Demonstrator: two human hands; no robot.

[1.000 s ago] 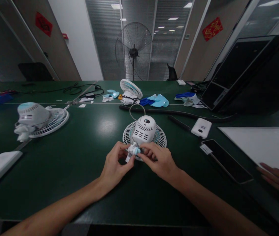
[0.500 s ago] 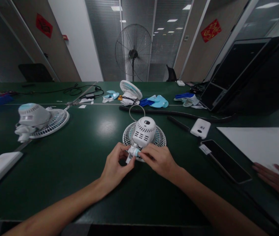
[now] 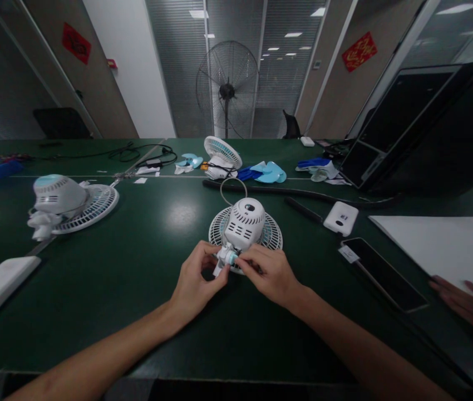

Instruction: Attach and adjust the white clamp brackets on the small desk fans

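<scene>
grasps an irregular white plastic bracket (image 3: 222, 254), near centre, in the left hand (image 3: 195, 274), now pinching its round light-blue knob (image 3: 231, 258) more closely with the right hand (image 3: 272, 274), apparently for control.

I see a smooth dark-green tabletop (image 3: 148, 236) carrying a white round-grilled plastic fan (image 3: 243, 224) and a black rectangular phone (image 3: 387, 275).

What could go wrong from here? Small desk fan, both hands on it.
Slip: the right hand has its fingertips at a small light-blue knob; it could slip from that grip.

Shift: the fan lies grille-down, and the left hand holds the white bracket at its near side, so uneven force might rock or slide it.

Snag: the pale cord loops up behind the fan and might catch if the fan turns.
</scene>
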